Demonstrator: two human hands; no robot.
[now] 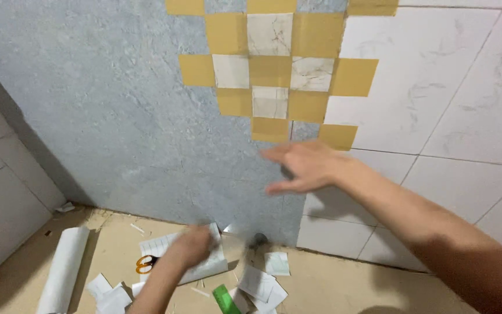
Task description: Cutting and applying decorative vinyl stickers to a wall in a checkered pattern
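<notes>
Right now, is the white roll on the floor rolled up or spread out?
Rolled up. The white roll lies as a closed tube on the floor, left of the left hand.

Lighting/quality entry, as I read the feed: dim, even, warm indoor light, no glare. Soft shadow under right hand (303, 166) on wall (117, 116); dark corner at frame's left. Both hands motion-blurred, left hand (190, 247) worst. Slight wide-angle bend at edges.

A tiled room under redecoration: tiled wall (454, 87), grey sheet (117, 116), paper scraps (262, 285) on the floor.
</notes>
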